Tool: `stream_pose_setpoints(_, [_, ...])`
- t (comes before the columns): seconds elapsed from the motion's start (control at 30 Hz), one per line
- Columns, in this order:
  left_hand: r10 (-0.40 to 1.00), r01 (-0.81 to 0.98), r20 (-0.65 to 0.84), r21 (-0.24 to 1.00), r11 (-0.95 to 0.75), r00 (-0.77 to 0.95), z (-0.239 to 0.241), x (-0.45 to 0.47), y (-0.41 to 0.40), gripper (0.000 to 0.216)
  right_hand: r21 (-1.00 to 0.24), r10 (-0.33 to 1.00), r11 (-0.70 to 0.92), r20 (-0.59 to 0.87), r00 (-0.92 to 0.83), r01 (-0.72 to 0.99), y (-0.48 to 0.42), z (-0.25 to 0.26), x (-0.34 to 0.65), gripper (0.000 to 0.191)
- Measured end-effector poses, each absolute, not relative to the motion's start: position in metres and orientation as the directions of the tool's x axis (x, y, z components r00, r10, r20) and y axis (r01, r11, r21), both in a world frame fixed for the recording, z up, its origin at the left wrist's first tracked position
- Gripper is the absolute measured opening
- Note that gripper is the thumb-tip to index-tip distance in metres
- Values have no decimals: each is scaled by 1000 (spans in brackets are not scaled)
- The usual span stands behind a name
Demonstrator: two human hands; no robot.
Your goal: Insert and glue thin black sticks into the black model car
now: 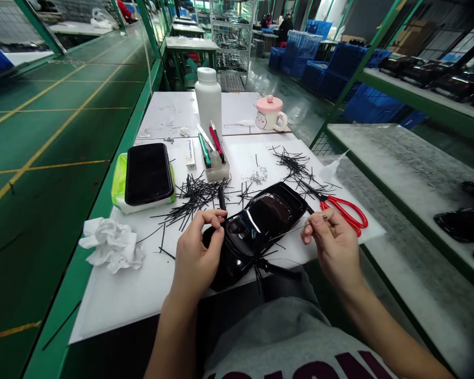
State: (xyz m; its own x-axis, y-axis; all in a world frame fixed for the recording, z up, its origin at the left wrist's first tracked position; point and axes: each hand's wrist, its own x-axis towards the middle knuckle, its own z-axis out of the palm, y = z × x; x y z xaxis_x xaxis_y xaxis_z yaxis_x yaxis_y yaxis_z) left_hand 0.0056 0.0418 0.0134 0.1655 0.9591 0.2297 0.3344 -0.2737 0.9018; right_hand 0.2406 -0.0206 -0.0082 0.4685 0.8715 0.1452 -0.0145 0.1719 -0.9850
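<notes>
A glossy black model car body (266,218) lies tilted at the table's near edge, with dark flaps standing out from its sides. My left hand (197,252) is closed at the car's left front side, thumb and forefinger bent close together against it; its other fingertips are partly hidden. To the right of the car, my right hand (334,245) pinches a thin strip (292,229) that stretches back towards the car's side. Red-handled scissors (345,210) lie just beyond my right hand. Loose black strips (193,197) are heaped behind the car.
A phone-like black device (149,173) rests on a green-and-white pack (119,181). Crumpled tissue (112,245) lies at left. Farther back stand a pen holder (217,171), a white bottle (208,100) and a pink-lidded mug (269,113). A shelf (398,152) runs along the right.
</notes>
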Motion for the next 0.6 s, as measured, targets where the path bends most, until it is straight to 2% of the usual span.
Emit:
stream_pose_setpoints(0.23, [956,326,238,902,-283,172,11,4,43,9,-939,841,253,333,426,233,-26,-1,230,23])
stream_pose_setpoints(0.47, [946,339,269,886,-317,180,12,5,44,11,-910,817,328,409,408,255,-30,3,231,19])
stream_pose_setpoints(0.6, [899,415,350,801,-433,262,20,6,39,10,-909,845,345,409,345,232,-31,-2,229,16])
